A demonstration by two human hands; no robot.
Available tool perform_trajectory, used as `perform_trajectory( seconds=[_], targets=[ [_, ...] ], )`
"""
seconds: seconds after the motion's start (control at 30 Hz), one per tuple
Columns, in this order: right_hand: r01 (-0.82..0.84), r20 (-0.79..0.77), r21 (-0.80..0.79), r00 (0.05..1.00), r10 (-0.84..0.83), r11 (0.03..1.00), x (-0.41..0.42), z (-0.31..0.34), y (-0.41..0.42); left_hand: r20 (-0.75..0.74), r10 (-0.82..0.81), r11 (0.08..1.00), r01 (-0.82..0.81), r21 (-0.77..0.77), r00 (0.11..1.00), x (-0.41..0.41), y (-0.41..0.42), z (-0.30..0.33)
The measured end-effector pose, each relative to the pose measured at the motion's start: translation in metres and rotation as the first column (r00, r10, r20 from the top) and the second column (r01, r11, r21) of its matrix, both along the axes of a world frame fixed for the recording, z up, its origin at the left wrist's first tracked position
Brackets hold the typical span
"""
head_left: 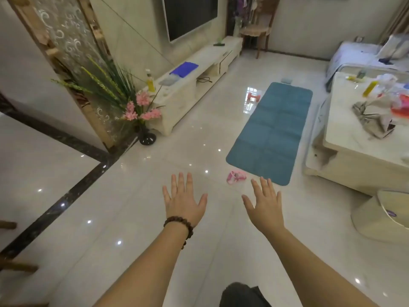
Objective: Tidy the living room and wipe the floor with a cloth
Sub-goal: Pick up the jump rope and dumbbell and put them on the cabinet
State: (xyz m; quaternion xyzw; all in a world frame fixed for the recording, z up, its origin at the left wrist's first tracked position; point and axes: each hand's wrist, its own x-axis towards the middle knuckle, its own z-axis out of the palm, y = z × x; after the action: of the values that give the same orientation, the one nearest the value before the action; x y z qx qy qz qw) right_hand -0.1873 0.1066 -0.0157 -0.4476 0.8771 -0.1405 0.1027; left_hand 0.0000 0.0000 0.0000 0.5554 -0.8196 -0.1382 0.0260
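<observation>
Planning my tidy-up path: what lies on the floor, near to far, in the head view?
Pink slipper → teal mat → pink dumbbell → small grey cloth.

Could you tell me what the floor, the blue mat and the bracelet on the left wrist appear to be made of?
The floor looks like polished ceramic or stone tile: it mirrors ceiling lights and shows faint joints. The blue mat seems a matte foam or rubber exercise mat, creased into fold panels, with no shine. The bracelet looks like dark brown wooden beads, though that is uncertain.
</observation>
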Motion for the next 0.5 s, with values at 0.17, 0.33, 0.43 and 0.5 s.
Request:
perform_trajectory(
  seconds=[0.17,0.33,0.43,0.5],
  targets=[
    [-0.001,-0.019,0.003,1.0,0.001,1.0,-0.016,-0.012,-0.053,0.006,0.016,1.0,-0.016,-0.014,1.0,-0.008,-0.052,-0.016],
    [0.026,-0.001,-0.049,1.0,-0.026,0.998,-0.062,-0.028,-0.133,0.022,0.021,1.0,-0.021,0.009,1.0,-0.048,-0.135,-0.035],
    [0.071,0.035,-0.066,0.997,-0.069,0.995,-0.104,-0.04,-0.196,0.017,-0.003,1.0,0.003,0.004,1.0,-0.085,-0.198,-0.044],
    [0.103,0.057,-0.068,0.993,-0.099,0.992,-0.135,-0.044,-0.243,0.035,-0.027,0.999,0.026,0.019,0.999,-0.116,-0.249,-0.045]
  ],
)
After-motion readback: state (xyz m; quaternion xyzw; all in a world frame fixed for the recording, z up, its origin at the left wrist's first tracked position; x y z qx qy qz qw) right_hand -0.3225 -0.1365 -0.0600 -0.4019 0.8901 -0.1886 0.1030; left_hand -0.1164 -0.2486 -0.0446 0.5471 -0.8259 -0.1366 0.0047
